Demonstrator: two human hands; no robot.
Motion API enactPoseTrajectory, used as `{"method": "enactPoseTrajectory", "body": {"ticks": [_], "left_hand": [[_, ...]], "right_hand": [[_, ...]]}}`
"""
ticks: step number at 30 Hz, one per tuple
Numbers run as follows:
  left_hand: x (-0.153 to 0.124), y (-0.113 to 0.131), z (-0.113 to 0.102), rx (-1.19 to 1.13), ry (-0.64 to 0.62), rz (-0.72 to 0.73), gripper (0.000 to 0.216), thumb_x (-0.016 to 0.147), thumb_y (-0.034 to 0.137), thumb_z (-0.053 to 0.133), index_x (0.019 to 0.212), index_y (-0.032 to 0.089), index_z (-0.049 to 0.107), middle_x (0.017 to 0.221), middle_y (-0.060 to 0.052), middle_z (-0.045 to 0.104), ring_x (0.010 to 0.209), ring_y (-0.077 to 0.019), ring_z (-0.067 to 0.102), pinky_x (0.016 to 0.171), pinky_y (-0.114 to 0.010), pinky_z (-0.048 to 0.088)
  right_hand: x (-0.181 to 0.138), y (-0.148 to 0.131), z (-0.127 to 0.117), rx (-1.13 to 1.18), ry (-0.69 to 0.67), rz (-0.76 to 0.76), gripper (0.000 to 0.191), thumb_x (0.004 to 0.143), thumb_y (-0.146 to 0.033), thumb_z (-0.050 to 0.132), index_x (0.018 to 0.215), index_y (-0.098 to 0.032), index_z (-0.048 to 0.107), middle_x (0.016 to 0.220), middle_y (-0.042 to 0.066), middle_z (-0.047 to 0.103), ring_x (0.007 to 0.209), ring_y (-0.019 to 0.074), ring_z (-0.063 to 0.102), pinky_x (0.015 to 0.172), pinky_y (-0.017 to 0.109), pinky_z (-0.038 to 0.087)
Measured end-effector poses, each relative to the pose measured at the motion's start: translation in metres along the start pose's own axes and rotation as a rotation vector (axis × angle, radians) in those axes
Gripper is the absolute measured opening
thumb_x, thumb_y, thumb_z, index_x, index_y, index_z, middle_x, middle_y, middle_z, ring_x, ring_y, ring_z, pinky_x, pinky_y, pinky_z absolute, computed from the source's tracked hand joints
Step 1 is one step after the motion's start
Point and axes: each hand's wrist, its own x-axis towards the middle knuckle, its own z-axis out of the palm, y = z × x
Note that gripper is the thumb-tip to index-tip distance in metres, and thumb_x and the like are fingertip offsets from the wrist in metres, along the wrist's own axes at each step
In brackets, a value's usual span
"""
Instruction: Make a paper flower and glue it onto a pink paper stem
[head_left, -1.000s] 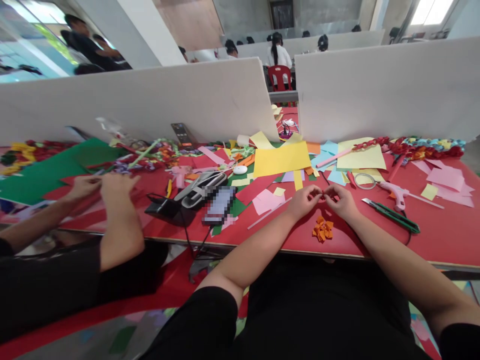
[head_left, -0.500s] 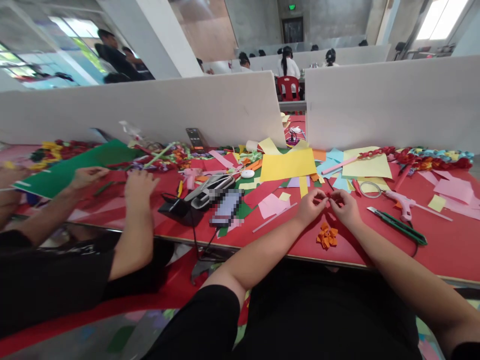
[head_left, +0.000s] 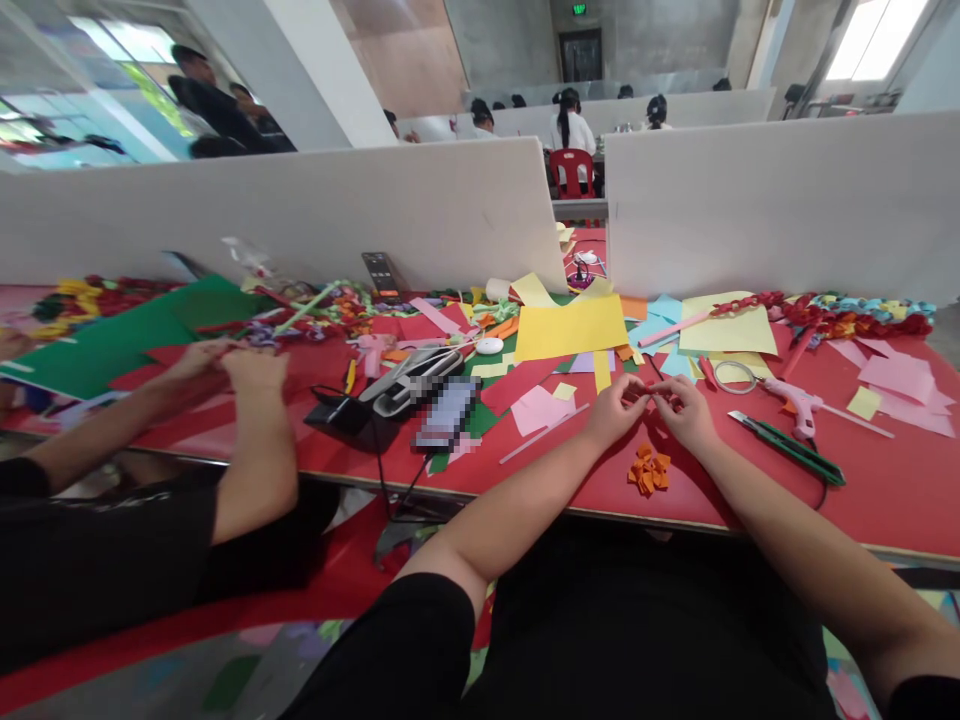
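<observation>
Head view: left hand [head_left: 619,405] and right hand [head_left: 684,412] are meeting at the fingertips above the red table [head_left: 885,485], apparently pinching a small red piece [head_left: 651,387] between them; fingers are hiding its shape, so its stage cannot be told. Orange paper pieces [head_left: 649,470] are lying clustered nearer the body, seemingly already folded. Linked paper chains [head_left: 862,312] are lying back right. Glue gun [head_left: 793,398] and cutter [head_left: 791,450] are resting unheld.

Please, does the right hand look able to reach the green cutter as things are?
Probably yes: the cutter lies close to the right hand, with nothing visible between them or on top of it.
</observation>
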Motion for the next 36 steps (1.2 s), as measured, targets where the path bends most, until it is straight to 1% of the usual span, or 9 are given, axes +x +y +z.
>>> {"method": "enactPoseTrajectory", "body": {"ticks": [4,7,10,14,18,22,28,32,36], "left_hand": [[-0.001,0.005,-0.004,0.011,-0.003,-0.014,0.016,0.102,0.036,0.073,0.11,0.022,0.071,0.109,-0.005,0.081,0.093,-0.0178,0.077,0.086,-0.031,0.061],[-0.001,0.007,-0.006,0.022,0.006,-0.024,0.018,0.101,0.037,0.075,0.109,0.021,0.074,0.107,-0.006,0.082,0.091,-0.0183,0.077,0.084,-0.031,0.06],[0.0,0.004,-0.006,0.012,0.011,-0.031,0.021,0.1,0.039,0.076,0.108,0.02,0.078,0.106,-0.007,0.083,0.091,-0.019,0.076,0.082,-0.031,0.059],[0.003,-0.004,-0.006,-0.01,0.047,-0.063,0.026,0.101,0.041,0.075,0.112,0.018,0.081,0.102,-0.009,0.084,0.092,-0.0206,0.076,0.084,-0.032,0.06],[0.003,-0.004,-0.008,-0.015,0.021,-0.067,0.03,0.1,0.046,0.076,0.108,0.018,0.084,0.1,-0.009,0.085,0.091,-0.0213,0.077,0.085,-0.033,0.06],[0.001,0.002,-0.011,-0.005,0.003,-0.077,0.034,0.098,0.05,0.079,0.105,0.018,0.085,0.098,-0.009,0.085,0.09,-0.022,0.078,0.084,-0.033,0.061],[0.0,0.006,-0.012,0.011,-0.02,-0.076,0.036,0.097,0.053,0.079,0.103,0.018,0.084,0.094,-0.008,0.084,0.088,-0.0211,0.077,0.08,-0.032,0.06],[-0.001,0.008,-0.013,0.029,-0.041,-0.056,0.037,0.098,0.055,0.078,0.103,0.019,0.084,0.094,-0.008,0.084,0.089,-0.0212,0.077,0.081,-0.032,0.06],[-0.003,0.013,-0.014,0.017,-0.048,-0.051,0.036,0.099,0.055,0.077,0.104,0.019,0.084,0.097,-0.009,0.084,0.09,-0.0212,0.076,0.079,-0.031,0.06]], "right_hand": [[-0.001,-0.005,-0.002,0.029,-0.028,0.001,0.025,0.099,-0.041,0.07,0.111,-0.027,0.087,0.103,0.008,0.069,0.072,0.0195,0.061,0.064,0.038,0.058],[-0.001,-0.007,-0.002,0.03,-0.037,-0.006,0.025,0.099,-0.04,0.07,0.113,-0.027,0.087,0.105,0.009,0.069,0.077,0.0212,0.064,0.065,0.038,0.058],[-0.001,-0.008,-0.002,0.026,-0.038,-0.026,0.024,0.098,-0.037,0.07,0.114,-0.028,0.086,0.105,0.009,0.071,0.082,0.0233,0.068,0.067,0.038,0.06],[-0.001,-0.009,-0.001,0.057,-0.048,-0.033,0.022,0.101,-0.038,0.069,0.112,-0.028,0.084,0.108,0.01,0.077,0.09,0.0254,0.072,0.072,0.04,0.063],[-0.002,-0.013,-0.001,0.073,-0.052,-0.033,0.017,0.099,-0.038,0.071,0.106,-0.028,0.083,0.104,0.009,0.078,0.088,0.0258,0.074,0.071,0.04,0.064],[-0.001,-0.015,-0.004,0.066,-0.069,-0.094,0.014,0.096,-0.034,0.074,0.106,-0.028,0.082,0.102,0.009,0.079,0.087,0.0266,0.075,0.076,0.043,0.067],[0.0,-0.011,-0.009,-0.007,-0.058,-0.078,0.018,0.097,-0.037,0.07,0.107,-0.028,0.082,0.1,0.008,0.083,0.085,0.0275,0.077,0.078,0.045,0.067],[0.001,-0.012,-0.011,-0.031,-0.07,-0.089,0.018,0.097,-0.04,0.071,0.105,-0.028,0.082,0.098,0.009,0.083,0.085,0.0279,0.076,0.078,0.045,0.066],[0.001,-0.015,-0.012,-0.026,-0.064,-0.121,0.016,0.099,-0.037,0.071,0.102,-0.028,0.083,0.097,0.008,0.081,0.084,0.0272,0.076,0.079,0.044,0.066]]}}
